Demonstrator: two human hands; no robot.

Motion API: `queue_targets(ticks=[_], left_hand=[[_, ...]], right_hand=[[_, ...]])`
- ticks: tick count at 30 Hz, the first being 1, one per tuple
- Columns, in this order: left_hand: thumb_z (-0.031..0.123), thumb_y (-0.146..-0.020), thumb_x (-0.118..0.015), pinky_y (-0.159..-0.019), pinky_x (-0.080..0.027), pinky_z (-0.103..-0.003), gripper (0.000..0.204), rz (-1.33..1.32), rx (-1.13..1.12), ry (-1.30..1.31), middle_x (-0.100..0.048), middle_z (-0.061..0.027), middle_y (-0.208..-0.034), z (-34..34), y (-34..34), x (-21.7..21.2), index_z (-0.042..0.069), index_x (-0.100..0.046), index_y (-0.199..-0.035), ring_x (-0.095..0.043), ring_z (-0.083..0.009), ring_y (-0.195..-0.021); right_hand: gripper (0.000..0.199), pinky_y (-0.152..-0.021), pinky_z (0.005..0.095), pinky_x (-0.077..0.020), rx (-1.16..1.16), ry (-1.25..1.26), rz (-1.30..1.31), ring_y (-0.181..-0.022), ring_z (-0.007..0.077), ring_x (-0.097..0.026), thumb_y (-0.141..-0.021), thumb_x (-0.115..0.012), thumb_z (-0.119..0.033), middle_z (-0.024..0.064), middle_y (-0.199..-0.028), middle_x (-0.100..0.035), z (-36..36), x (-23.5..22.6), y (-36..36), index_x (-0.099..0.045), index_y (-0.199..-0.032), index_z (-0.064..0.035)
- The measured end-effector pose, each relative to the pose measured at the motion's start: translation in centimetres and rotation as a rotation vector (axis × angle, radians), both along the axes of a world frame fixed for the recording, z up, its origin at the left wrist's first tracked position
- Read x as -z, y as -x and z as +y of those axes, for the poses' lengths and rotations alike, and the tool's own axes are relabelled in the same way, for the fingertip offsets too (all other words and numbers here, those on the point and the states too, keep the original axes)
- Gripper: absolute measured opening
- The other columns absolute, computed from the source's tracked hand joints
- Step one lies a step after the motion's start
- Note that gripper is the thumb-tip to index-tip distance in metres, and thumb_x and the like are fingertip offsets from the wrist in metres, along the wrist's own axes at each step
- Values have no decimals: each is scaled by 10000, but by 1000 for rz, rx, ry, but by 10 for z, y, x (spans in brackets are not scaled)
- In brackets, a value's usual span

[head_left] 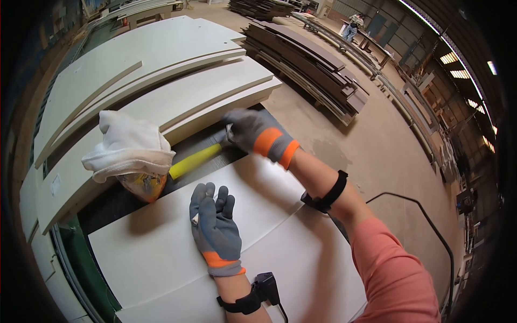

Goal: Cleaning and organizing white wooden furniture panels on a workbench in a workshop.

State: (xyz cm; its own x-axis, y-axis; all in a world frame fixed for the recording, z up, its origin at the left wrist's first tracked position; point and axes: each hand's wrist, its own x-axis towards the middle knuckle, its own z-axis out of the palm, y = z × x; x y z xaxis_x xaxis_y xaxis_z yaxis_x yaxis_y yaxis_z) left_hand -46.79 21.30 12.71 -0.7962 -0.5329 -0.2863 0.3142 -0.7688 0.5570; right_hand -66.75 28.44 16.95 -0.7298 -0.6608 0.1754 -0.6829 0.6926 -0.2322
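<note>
My right hand [250, 132], in a grey and orange glove and blurred by motion, is closed at the metal end of a hammer [195, 161]. The hammer's yellow handle slants down to the left, toward a container [142, 185] topped with a crumpled white cloth [129, 142]. Over a white panel [145, 264], my gloved left hand [218, 226] points upward with its fingers curled. A small pale piece [195, 218] shows at that hand's edge; its kind is too small to make out.
White boards [161, 48] lie stacked beyond the container. Dark brown boards [307, 64] are piled on the floor farther right. A black cable [425, 215] arcs beside my right arm. A person [353, 28] stands far off at the upper right.
</note>
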Motion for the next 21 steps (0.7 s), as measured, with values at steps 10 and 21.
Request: queue_targets(ticks=[10,21], left_hand=[[180,-960,-518,-835,-549,-244,349,84,101,-123,-580,-89,-1192,5,6,-6,65,-510,-1289,-600,-164,-1054],[309,-958,-505,-430,-318,-131,426,4,141,-149,-610,-50,-1088,10,11,-20,79,-499,-1316,-421,4,-504]], right_hand=[[834,-956,390,-437,834,-20,-20,-1132,304,-556,-680,-712,-577,184,-1284,-546,89,61,97,-507,-1303,-62],[270,-610,267,-524,491,990,-883,-703,185,-666,-897,-603,-222,118,-812,-690,157,-26,-32,-650,-1036,5]])
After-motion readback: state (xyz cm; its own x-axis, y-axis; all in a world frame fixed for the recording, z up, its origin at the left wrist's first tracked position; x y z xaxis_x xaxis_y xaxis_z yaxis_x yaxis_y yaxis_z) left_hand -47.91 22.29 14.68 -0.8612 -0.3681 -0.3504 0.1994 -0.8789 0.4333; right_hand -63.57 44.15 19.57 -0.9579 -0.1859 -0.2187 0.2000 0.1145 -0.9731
